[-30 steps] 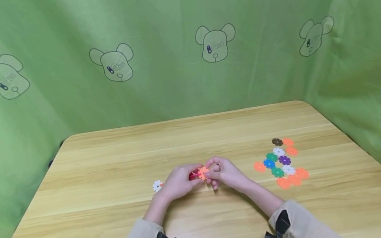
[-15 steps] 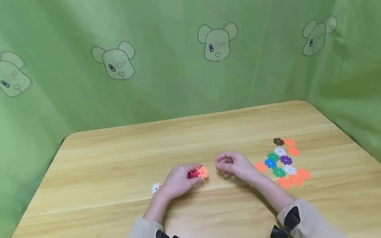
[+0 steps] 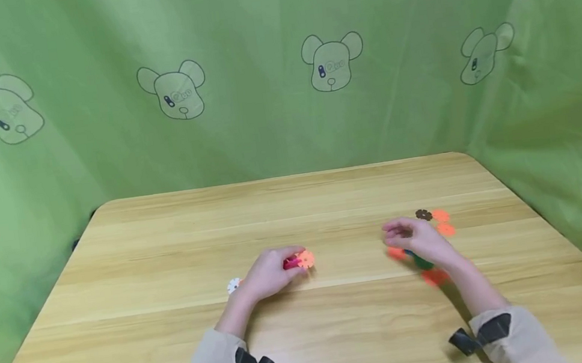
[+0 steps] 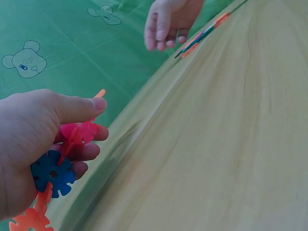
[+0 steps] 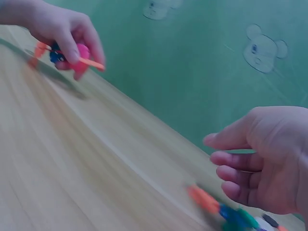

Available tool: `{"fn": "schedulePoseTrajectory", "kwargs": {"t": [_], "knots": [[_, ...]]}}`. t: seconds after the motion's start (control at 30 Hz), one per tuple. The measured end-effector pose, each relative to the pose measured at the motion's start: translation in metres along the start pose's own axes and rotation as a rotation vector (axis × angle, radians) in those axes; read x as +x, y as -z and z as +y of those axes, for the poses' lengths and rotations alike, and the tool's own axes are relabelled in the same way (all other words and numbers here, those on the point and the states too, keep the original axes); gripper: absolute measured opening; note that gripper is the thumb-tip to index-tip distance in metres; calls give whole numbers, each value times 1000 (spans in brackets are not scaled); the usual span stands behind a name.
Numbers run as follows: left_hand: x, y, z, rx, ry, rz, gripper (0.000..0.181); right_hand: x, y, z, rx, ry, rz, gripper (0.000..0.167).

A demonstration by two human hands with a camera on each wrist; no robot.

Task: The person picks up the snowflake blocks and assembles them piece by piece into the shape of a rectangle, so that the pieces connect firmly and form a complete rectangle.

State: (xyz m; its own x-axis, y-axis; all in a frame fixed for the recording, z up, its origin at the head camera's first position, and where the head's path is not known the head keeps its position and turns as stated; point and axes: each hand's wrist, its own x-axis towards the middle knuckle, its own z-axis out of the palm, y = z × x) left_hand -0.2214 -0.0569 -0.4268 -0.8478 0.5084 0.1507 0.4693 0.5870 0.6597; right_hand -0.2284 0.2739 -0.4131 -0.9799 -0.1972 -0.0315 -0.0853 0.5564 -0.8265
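Observation:
My left hand (image 3: 269,274) holds a chain of linked flower-shaped discs. In the left wrist view a pink disc (image 4: 79,132) lies between thumb and fingers, with a blue disc (image 4: 53,174) and an orange disc (image 4: 31,220) linked below it. Another orange disc (image 3: 305,259) sticks out past the fingertips. My right hand (image 3: 422,241) hovers over the loose discs on the right, holding nothing, its fingers loosely bent. It covers several of them; an orange disc (image 3: 396,253) and part of a green disc (image 3: 422,263) show beside it.
A white disc (image 3: 234,285) shows just left of my left wrist. Beyond my right hand lie a brown disc (image 3: 423,215) and orange discs (image 3: 440,216). Nearer, an orange disc (image 3: 435,277) lies by my right forearm. A green curtain (image 3: 263,130) hangs around the wooden table (image 3: 192,218).
My right hand has let go of the orange disc at the chain's end and moved right, over the loose discs. My left hand keeps its hold and has hardly moved.

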Motion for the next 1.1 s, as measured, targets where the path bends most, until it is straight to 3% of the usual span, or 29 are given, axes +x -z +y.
{"fn": "schedulePoseTrajectory", "kwargs": {"t": [0.23, 0.43, 0.57, 0.77, 1.1], "knots": [[0, -1, -1, -15, 13, 7, 41, -4, 12, 19, -100, 3, -51, 39], [1, 0, -3, -35, 51, 5, 43, -4, 11, 18, -236, 43, -78, 39], [2, 1, -4, -36, 70, 12, 46, -3, 9, 16, -299, 92, -81, 31], [3, 2, -6, -84, 65, 25, 46, -4, 9, 16, -273, 113, -107, 22], [2, 5, -4, -139, 72, 4, 44, -4, 4, 15, -214, 84, -101, 27]]}}
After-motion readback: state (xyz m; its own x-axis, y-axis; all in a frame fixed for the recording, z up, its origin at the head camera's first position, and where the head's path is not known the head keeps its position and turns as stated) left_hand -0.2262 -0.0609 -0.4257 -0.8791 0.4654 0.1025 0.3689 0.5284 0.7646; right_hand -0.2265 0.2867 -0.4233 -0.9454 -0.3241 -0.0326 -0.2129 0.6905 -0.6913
